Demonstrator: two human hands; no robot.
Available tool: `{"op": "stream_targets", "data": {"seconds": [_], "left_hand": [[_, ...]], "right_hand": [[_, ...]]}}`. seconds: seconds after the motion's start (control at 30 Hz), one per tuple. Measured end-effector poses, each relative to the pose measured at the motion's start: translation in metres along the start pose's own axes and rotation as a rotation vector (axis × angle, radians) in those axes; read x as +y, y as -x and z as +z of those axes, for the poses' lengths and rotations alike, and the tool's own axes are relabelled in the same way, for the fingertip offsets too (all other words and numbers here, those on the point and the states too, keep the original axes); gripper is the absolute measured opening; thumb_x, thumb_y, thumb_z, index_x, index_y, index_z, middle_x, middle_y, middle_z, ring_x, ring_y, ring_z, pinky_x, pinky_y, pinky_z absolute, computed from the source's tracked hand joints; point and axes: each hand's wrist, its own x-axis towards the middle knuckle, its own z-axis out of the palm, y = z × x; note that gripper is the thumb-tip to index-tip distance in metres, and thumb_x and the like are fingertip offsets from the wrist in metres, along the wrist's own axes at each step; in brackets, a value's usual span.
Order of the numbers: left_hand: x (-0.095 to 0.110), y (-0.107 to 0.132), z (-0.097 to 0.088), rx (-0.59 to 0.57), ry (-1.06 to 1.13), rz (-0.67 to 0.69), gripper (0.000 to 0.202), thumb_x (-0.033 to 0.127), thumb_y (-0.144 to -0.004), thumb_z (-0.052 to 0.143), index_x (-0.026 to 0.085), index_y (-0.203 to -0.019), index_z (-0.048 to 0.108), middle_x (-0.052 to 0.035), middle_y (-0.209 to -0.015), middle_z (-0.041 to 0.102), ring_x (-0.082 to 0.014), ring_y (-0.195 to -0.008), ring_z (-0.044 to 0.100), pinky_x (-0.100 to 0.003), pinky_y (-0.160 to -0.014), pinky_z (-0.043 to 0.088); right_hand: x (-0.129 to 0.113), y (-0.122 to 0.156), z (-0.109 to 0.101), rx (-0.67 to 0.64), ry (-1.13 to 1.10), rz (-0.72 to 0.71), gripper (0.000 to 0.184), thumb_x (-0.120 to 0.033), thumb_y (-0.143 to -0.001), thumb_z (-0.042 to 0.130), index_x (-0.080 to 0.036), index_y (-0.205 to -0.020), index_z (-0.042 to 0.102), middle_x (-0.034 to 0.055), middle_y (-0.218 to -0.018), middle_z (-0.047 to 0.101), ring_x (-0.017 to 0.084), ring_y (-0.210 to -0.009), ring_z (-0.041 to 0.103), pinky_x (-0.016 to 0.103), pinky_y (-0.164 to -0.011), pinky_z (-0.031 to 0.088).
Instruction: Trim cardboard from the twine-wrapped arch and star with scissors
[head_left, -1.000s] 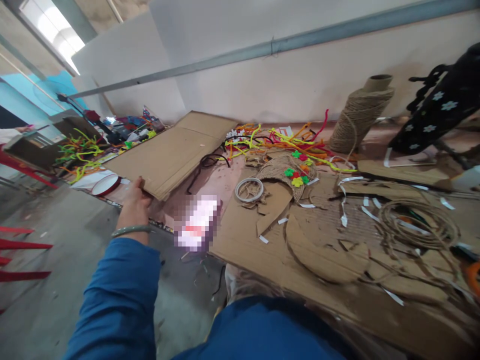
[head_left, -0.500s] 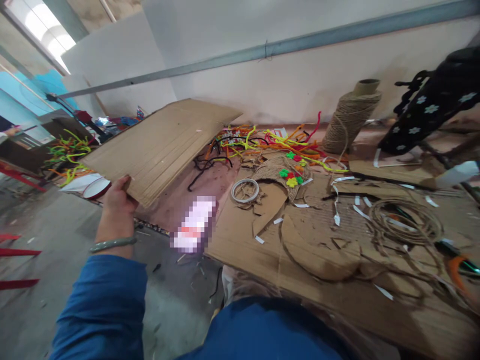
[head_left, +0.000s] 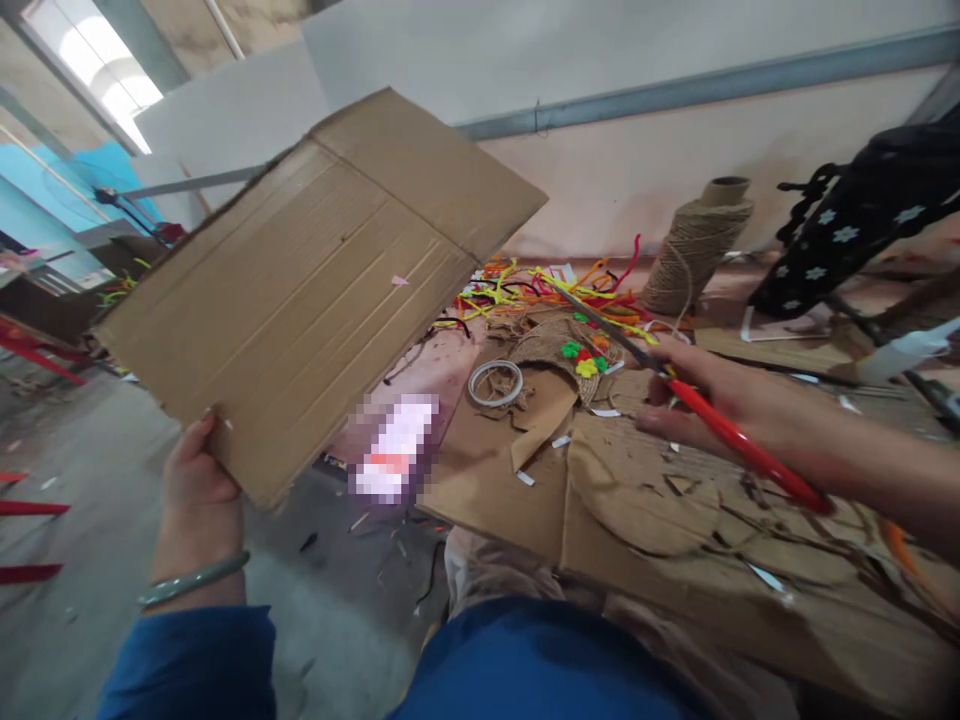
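My left hand (head_left: 201,470) grips the near-left corner of a creased cardboard sheet (head_left: 300,270), thumb on top, and holds it up at a tilt over the table's left side. From the right comes my right hand (head_left: 697,385), closed on red-handled scissors (head_left: 739,445) whose blades point up and left. Beyond the scissor tips lie bright yellow, orange and red fuzzy stems (head_left: 510,285). Just left of the right hand rests a twine-wrapped piece (head_left: 544,345) with green, red and yellow flowers (head_left: 585,360). A roll of white tape (head_left: 495,384) sits beside it.
A cardboard mat (head_left: 495,500) covers the table, with cut cardboard pieces (head_left: 637,490) and paper scraps on it. At the back stand a twine spool (head_left: 697,250) and a black flowered object (head_left: 847,225). A blurred bright rectangle (head_left: 394,450) lies near the front edge.
The cardboard sheet has been raised and tilted up towards me by my left hand. My right hand has come into view from the right, holding the scissors.
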Motion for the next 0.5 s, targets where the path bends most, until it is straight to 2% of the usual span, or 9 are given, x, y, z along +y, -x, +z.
{"op": "stream_targets", "data": {"seconds": [0.1,0.2,0.37,0.5], "left_hand": [[0.001,0.014,0.000,-0.013,0.003,0.007,0.026,0.017,-0.078,0.056,0.026,-0.097,0.072,0.0105,-0.085,0.076,-0.0112,-0.084,0.069,-0.022,-0.092,0.053],[0.002,0.023,0.000,-0.015,-0.006,0.026,0.025,0.021,-0.074,0.061,0.028,-0.095,0.072,0.0104,-0.092,0.077,-0.0131,-0.106,0.065,-0.025,-0.101,0.049],[0.001,0.032,-0.005,-0.036,-0.073,0.051,0.025,0.028,-0.073,0.063,0.027,-0.097,0.072,0.0083,-0.115,0.073,-0.0178,-0.133,0.047,-0.030,-0.109,0.042],[0.000,0.037,-0.008,-0.050,-0.093,0.047,0.029,0.030,-0.073,0.064,0.028,-0.101,0.071,0.0083,-0.123,0.069,-0.0201,-0.140,0.039,-0.033,-0.114,0.037]], "right_hand": [[-0.003,-0.031,0.008,-0.014,-0.056,-0.022,0.073,-0.071,-0.069,0.057,-0.020,-0.121,0.050,0.0016,-0.072,0.058,0.022,-0.064,0.056,0.035,-0.058,0.046],[-0.008,-0.048,0.012,-0.021,-0.118,-0.046,0.072,-0.070,-0.067,0.060,-0.020,-0.118,0.054,0.0036,-0.081,0.062,0.024,-0.074,0.059,0.034,-0.063,0.047],[-0.031,-0.057,0.009,-0.004,-0.145,-0.036,0.075,-0.071,-0.065,0.060,-0.017,-0.117,0.053,0.0046,-0.085,0.059,0.021,-0.073,0.056,0.033,-0.061,0.045],[-0.041,-0.058,0.007,-0.010,-0.151,-0.049,0.076,-0.070,-0.064,0.060,-0.017,-0.118,0.051,0.0062,-0.089,0.059,0.023,-0.078,0.057,0.034,-0.064,0.046]]}}
